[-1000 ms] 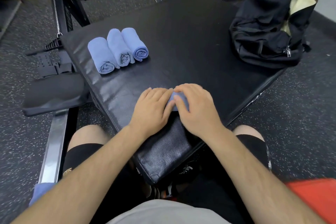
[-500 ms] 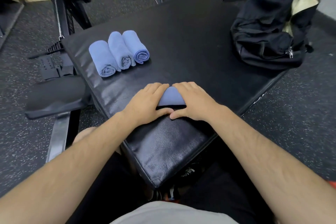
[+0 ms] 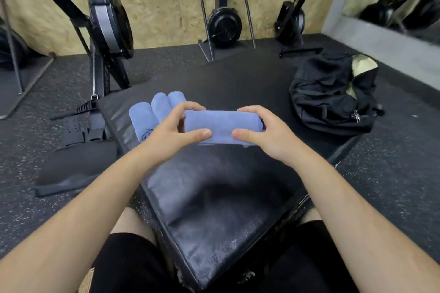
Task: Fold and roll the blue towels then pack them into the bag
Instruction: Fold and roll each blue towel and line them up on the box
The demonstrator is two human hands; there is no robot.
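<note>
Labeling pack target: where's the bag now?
Head view, right side: the black bag sits on the far right corner of the black mat, beyond the right hand gripping the rolled towel.

Speckled rubber floor (image 3: 59, 93), chipboard wall (image 3: 166, 2), rowing machines (image 3: 107, 24).

One head-worn wide-angle camera looked forward and down, close over the left hand (image 3: 171, 134) and right hand (image 3: 266, 137), facing the desk (image 3: 238, 83) and plywood wall (image 3: 166, 7) at 12 o'clock.
</note>
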